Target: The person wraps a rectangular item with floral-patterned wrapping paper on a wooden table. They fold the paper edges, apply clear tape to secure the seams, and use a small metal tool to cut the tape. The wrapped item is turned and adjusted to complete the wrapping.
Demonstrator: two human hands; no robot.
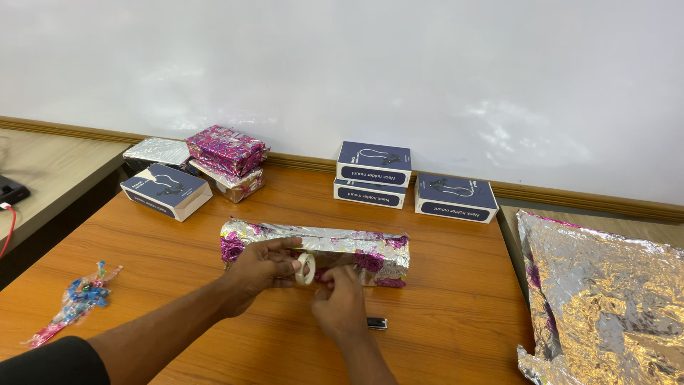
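Observation:
A long box wrapped in silver foil paper with pink flowers [335, 246] lies across the middle of the wooden table [442, 285]. My left hand [267, 264] rests against its front side and holds a small roll of white tape [306, 269]. My right hand [340, 299] is just right of the roll, fingers pinched at the tape by the box's front face. Both forearms reach in from the lower left.
Three navy-and-white boxes [406, 184] stand at the back by the wall. At the back left are another such box [166, 190] and foil-wrapped boxes [226, 160]. A large foil sheet [605, 292] lies at right, a small black object [377, 323] near my right hand, ribbon scraps [78, 299] at left.

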